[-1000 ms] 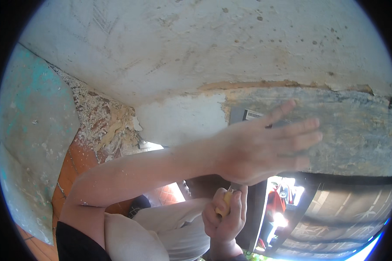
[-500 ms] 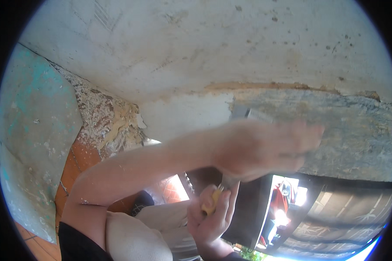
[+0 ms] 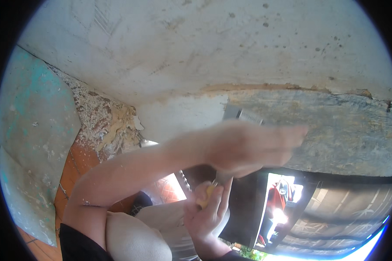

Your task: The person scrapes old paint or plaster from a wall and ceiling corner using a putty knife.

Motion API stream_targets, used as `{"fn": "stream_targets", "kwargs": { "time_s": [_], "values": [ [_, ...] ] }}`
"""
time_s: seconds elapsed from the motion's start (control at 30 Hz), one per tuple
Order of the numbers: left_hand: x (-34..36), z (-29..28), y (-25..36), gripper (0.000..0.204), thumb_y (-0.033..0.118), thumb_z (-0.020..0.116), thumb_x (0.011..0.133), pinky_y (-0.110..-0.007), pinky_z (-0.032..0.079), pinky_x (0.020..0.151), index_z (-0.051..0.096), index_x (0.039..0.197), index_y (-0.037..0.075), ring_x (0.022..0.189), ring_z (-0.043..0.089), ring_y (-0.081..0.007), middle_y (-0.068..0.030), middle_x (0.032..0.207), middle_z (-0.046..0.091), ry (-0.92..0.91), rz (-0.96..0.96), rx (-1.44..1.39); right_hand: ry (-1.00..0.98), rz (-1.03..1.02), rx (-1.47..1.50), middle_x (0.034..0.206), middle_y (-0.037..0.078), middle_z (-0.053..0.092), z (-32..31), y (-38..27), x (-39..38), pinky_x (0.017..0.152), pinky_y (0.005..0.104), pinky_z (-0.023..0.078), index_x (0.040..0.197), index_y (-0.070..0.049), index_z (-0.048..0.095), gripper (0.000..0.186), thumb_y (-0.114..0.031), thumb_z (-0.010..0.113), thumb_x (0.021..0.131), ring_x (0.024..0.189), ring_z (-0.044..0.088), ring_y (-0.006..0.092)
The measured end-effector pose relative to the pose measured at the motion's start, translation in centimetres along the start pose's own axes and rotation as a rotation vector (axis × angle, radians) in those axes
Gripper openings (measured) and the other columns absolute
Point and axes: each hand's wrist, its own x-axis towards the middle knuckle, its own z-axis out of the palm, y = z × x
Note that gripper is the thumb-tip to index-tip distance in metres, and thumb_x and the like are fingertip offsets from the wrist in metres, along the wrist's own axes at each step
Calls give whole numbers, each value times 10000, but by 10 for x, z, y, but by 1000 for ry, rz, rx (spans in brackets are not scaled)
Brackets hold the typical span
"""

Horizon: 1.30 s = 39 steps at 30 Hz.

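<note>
My left forearm crosses the view from the lower left. My left hand [image 3: 248,145], blurred by motion, has its fingers stretched out toward the right in front of the wall. Below it, my right hand [image 3: 207,215] is closed around the yellow handle [image 3: 204,198] of a hand tool. A metal shank [image 3: 222,177] runs up from that handle and passes behind my left hand, so the tool's far end is hidden. Just above my left wrist show a flat grey piece [image 3: 232,112] and a ribbed light strip [image 3: 251,116]; whether they belong to the tool I cannot tell.
The stained white wall [image 3: 161,43] has a bare grey band [image 3: 335,130] along its lower right. Crumbled plaster [image 3: 102,111] lies by a paint-marked grey sheet [image 3: 35,126] on orange floor tiles [image 3: 78,163]. A bamboo-patterned cloth [image 3: 348,209] hangs lower right, beside a bright opening showing a red vehicle [image 3: 279,195].
Both hands and the yellow-handled tool have shifted slightly left in view, and the wall has shifted a little too. The left fingers now appear closer together. The right hand keeps its grip.
</note>
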Motion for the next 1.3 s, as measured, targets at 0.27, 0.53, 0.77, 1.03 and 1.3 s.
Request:
{"fn": "stream_targets", "kwargs": {
  "time_s": [0.27,0.53,0.77,1.03,1.3],
  "values": [
    [-10,6,7,275,-14,649,760,-303,592,795,563,1021,-7,1372,455,-341,-190,1416,502,-72,31,-21,49,-3,-35,748,29,416,-6,4,0,402,213,279,1470,-117,306,400,-190,353,1079,437,301,73],
    [-9,6,2,288,-2,648,763,-303,601,796,587,1044,0,1373,452,-338,-208,1440,481,-64,29,-4,12,-98,-10,752,32,400,-6,22,6,410,197,295,1431,-111,333,371,-225,380,1081,495,320,74],
    [-6,5,1,268,-11,649,763,-298,592,807,576,1021,-11,1366,454,-369,-232,1414,492,-56,60,-65,-26,-134,17,758,32,405,-8,24,6,396,199,278,1442,-125,318,374,-224,363,1084,450,297,73],
    [-4,12,-5,309,-1,642,755,-349,595,833,572,1055,-28,1343,484,-362,-240,1446,465,-31,102,-59,-90,-667,-926,770,38,418,-24,20,8,387,220,266,1493,-151,271,422,-223,349,1085,434,309,72],
    [1,20,-3,400,-47,621,698,-314,594,832,555,1088,9,1309,502,-355,-222,1445,454,108,-44,-121,-35,89,-20,739,43,409,-1,-26,-5,341,213,199,1535,-189,210,463,-296,273,1089,377,240,70]
  ]
}}
